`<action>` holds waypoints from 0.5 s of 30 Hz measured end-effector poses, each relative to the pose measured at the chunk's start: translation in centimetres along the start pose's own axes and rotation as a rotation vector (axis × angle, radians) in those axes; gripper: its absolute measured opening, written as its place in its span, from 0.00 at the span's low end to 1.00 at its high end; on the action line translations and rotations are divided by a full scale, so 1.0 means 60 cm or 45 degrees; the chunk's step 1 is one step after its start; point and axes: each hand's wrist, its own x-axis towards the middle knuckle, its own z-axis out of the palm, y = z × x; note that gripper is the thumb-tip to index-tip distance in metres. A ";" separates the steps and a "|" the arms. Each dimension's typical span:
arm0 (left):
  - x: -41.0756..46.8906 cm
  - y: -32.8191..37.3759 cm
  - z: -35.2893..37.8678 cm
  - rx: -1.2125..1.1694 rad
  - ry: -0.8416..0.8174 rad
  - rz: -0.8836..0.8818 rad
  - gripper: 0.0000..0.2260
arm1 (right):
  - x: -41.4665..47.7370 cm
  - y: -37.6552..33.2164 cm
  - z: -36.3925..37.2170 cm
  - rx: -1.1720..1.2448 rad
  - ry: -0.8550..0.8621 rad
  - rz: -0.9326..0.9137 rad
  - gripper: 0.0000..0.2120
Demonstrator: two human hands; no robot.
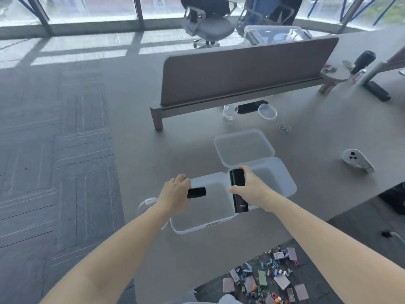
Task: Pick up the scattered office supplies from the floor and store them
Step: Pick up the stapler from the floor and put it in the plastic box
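Left fingers: curled round the 9 o'clock end of a small black block (196, 192), grasping it; the rest of the block sticks out toward 3 o'clock.
Left hand (175, 194): back of the hand up, over the 9 o'clock rim of the near bin (198, 227).
Right fingers: wrapped over the 3 o'clock side of a long black case (238, 191), thumb on the 9 o'clock side, grasping it.
Right hand (249, 187): holds the case at mid-length; the case runs from 12 to 6 o'clock, with white lettering at its 6 o'clock end.
Case position: above the line where the near bin meets the second bin (285, 183); contact with either rim cannot be told.
Near bin: translucent, open-topped, on the desk (317, 132).
Second bin: translucent, touching the near bin at its 2 o'clock corner.
Lid (243, 148): translucent, lying at 12 o'clock of the second bin.
Scattered supplies (267, 279): coloured clips and small cards on the carpet (54, 150), at 5 o'clock of the near bin, below the desk edge.
Clear dish (145, 204): at 9 o'clock of the near bin, partly behind the left wrist.
Divider panel (241, 71): upright on the desk at 12 o'clock of the lid.
Beaker (230, 113) and petri dish (267, 111): between the divider panel and the lid.
White device (356, 161): on the desk at 3 o'clock of the second bin, well apart.
Office chair (208, 25): at 12 o'clock, beyond the divider panel.
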 end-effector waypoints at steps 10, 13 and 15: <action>0.027 -0.006 0.005 0.239 -0.121 -0.164 0.23 | 0.029 0.001 0.043 0.015 -0.035 0.076 0.28; 0.027 -0.007 0.014 0.326 -0.136 -0.195 0.22 | 0.032 0.004 0.054 0.036 -0.018 0.116 0.28; 0.024 -0.009 0.021 0.345 -0.110 -0.185 0.22 | 0.033 0.007 0.064 0.090 0.005 0.151 0.29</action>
